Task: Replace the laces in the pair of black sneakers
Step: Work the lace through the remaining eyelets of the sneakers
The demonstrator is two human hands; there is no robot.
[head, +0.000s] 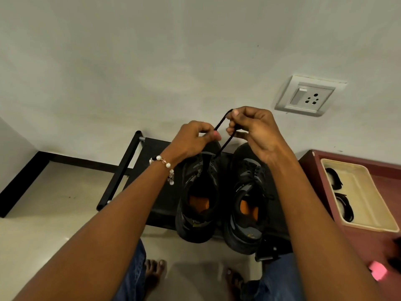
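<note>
Both hands, L (pixel 191 137) & R (pixel 251 129), pinching black lace (pixel 221 135) off left sneaker (pixel 198 192); limp, light cord; grip near tip

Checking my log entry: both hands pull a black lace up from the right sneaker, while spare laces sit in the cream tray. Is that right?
Not quite. The head view shows the black lace rising from the left sneaker, not the right one. Both the left hand and right hand do hold it, and spare laces sit in the cream tray.

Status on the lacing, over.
Both hands up: left hand and right hand pinch one black lace. It runs taut down to left sneaker. Right sneaker laced. Nothing obstructing.
</note>
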